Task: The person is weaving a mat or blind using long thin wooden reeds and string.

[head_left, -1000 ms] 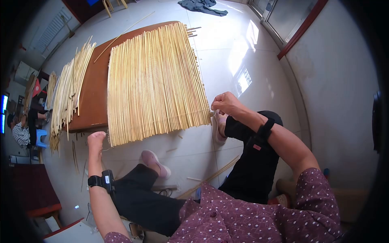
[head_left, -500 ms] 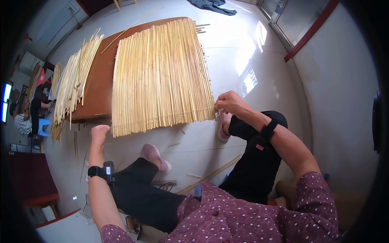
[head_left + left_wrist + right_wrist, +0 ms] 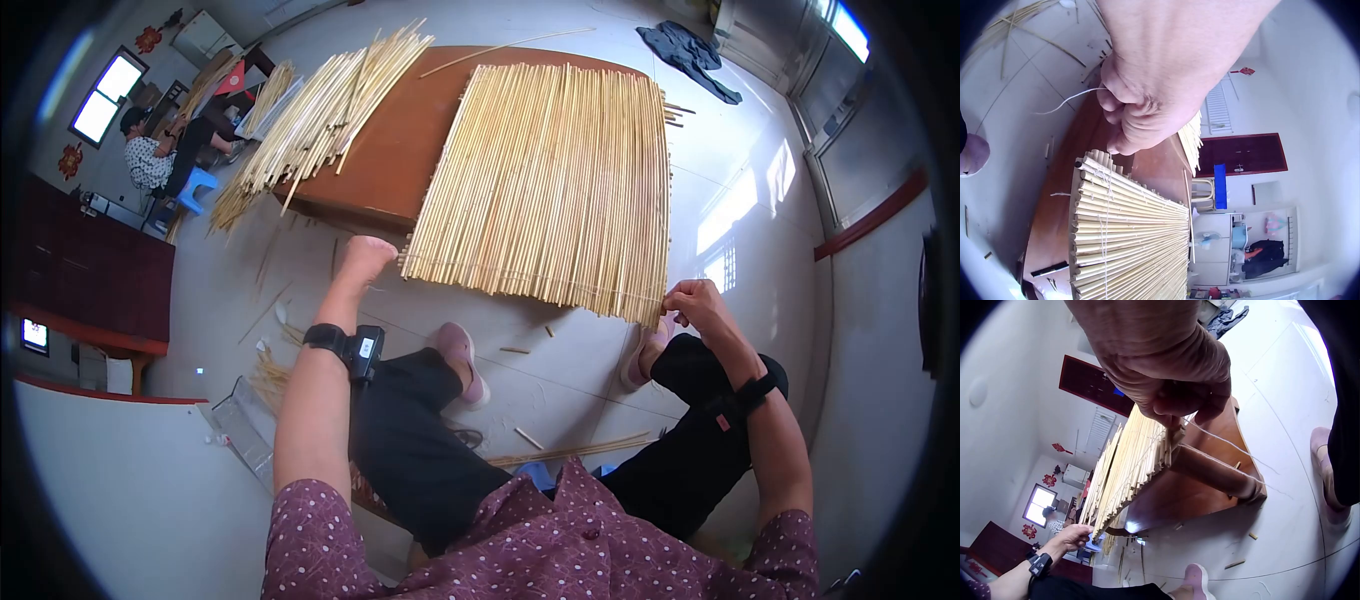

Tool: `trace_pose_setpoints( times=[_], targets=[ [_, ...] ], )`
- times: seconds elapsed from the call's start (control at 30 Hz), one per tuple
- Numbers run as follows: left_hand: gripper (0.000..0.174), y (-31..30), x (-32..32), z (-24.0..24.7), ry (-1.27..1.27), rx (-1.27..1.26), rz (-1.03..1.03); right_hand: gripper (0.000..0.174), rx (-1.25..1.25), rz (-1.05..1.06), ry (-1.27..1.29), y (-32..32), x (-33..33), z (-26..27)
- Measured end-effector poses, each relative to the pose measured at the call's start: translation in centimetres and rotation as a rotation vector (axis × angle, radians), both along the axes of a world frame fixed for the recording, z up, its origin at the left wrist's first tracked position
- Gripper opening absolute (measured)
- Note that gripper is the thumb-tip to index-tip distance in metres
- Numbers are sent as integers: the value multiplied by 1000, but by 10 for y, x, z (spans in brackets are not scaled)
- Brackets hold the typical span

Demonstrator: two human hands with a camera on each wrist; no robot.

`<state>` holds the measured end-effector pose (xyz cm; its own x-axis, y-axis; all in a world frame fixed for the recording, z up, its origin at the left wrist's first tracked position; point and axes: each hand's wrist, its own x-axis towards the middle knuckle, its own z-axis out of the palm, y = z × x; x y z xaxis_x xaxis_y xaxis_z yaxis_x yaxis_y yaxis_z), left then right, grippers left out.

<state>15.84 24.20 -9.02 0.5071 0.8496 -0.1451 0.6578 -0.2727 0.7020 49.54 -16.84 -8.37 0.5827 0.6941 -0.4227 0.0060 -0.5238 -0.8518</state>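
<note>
A mat of straight yellow stalks (image 3: pixel 540 180), tied side by side with thin white string, lies on a brown table and overhangs its near edge. My left hand (image 3: pixel 368 258) is curled at the mat's near left corner and grips the string; a loose tail of white string (image 3: pixel 1066 99) leaves its fingers in the left wrist view. At the near right corner, my right hand (image 3: pixel 697 303) pinches string close against the end stalks. Two string ends (image 3: pixel 1229 442) trail from there in the right wrist view. The right fingertips are partly in shadow.
Loose stalks (image 3: pixel 325 110) are heaped at the left of the brown table (image 3: pixel 390 150), and more lie on the floor by my shoes (image 3: pixel 460 360). A person (image 3: pixel 150 160) sits at the far left near a blue stool (image 3: pixel 197 188). Dark clothing (image 3: pixel 685 55) lies on the floor behind.
The head view has swung left, so the mat and both hands appear farther right. Each hand stays at its own near corner of the mat.
</note>
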Motion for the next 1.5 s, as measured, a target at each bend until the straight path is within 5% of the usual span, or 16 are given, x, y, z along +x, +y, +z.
trace_pose_setpoints(
  times=[1.17,1.3,1.5],
  targets=[
    [14,-9,-1,6,-8,-96,86,10,-19,-16,-38,-3,4,14],
    [16,-11,0,6,-171,-134,105,10,-25,-17,-80,-6,2,33],
    [11,-29,-7,24,-200,-282,245,8,24,278,251,-8,-15,82]
  ],
)
